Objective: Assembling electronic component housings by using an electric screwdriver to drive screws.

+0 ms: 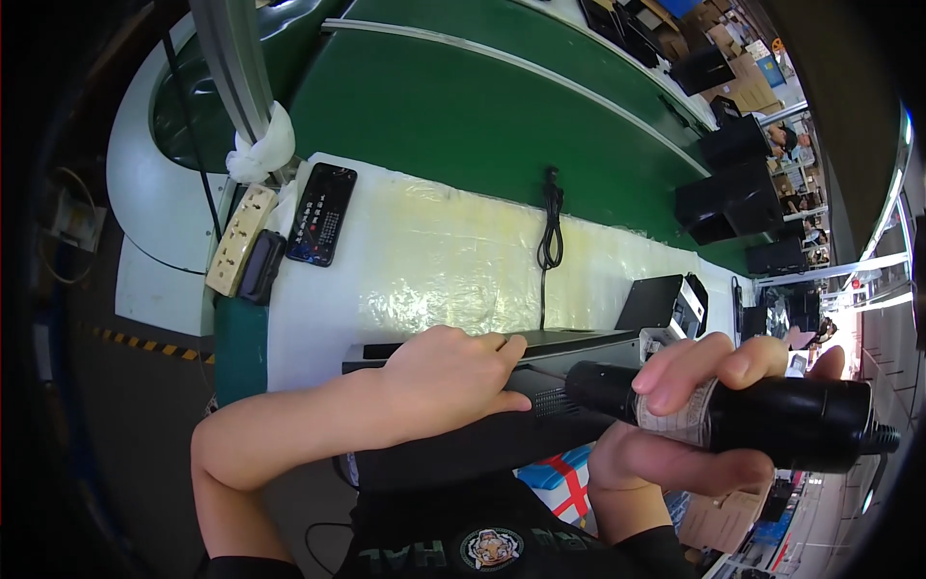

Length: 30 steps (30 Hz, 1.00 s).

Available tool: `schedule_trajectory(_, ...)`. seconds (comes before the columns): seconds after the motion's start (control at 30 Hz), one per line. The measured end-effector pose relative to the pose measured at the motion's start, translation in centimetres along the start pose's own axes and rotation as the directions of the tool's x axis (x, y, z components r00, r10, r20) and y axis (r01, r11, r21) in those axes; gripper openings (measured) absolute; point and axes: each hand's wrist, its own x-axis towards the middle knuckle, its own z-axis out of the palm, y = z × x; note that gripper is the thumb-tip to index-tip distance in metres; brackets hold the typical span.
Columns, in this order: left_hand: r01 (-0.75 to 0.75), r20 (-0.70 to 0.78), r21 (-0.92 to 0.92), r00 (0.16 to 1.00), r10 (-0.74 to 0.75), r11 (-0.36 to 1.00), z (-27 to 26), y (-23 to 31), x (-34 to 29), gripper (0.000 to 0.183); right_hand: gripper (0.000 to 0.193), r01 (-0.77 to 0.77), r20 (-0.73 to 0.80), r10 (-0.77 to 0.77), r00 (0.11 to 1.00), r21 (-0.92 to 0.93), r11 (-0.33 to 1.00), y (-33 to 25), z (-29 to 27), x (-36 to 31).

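Note:
A black, pen-shaped electric screwdriver [786, 415] with a pale label lies across my right hand [687, 371], its fingers wrapped round the body. The thin bit points left, at the vented side of a black metal case [598, 349]. My left hand [446, 378] lies over that case from the left. Its fingers bend over the upper edge while the thumb presses beside the small vent holes, close to the bit. Any screw at the bit's tip is hidden by my fingers. A black power cable [550, 236] runs from behind the case across the bench.
At the left of the plastic-covered bench [415, 251] lie a phone [323, 214], a beige power strip [239, 241] and a black adapter [260, 267]. A black boxy device [656, 301] stands right of the case. Beyond runs a green conveyor belt [463, 106] with black units [728, 203].

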Motion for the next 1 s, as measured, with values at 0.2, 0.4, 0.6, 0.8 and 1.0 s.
schedule_trajectory(0.2, -0.031, -0.051, 0.031, 0.998, 0.032, 0.999, 0.2, 0.3, -0.1, 0.054, 0.081, -0.077, 0.031, 0.076, 0.997, 0.049, 0.996, 0.1, -0.6, -0.1)
schedule_trajectory(0.4, 0.001, -0.076, 0.05, 0.997, 0.003, 0.999, -0.1, 0.4, -0.5, 0.049, 0.078, -0.054, 0.055, 0.048, 0.997, 0.119, 0.991, 0.9, -1.2, 1.7)
schedule_trajectory(0.6, 0.13, -0.307, -0.482, 0.902, -0.305, 0.867, -1.8, -3.0, -5.2, 0.043, 0.067, 0.072, -0.333, -0.04, 0.942, 0.083, 0.994, -4.5, -15.2, 2.2)
schedule_trajectory(0.8, -0.542, -0.278, -0.829, 0.614, -0.739, -0.139, 9.0, -6.3, -8.9, 0.057, 0.057, 0.055, -0.614, -0.41, 0.674, -0.512, 0.857, -2.4, -25.3, -2.6)
schedule_trajectory(1.0, -0.283, -0.225, -0.956, 0.531, -0.817, 0.079, -1.3, -3.3, -10.3, 0.056, 0.047, -0.02, -0.558, -0.406, 0.723, -0.605, 0.796, 5.1, -30.5, -5.2)
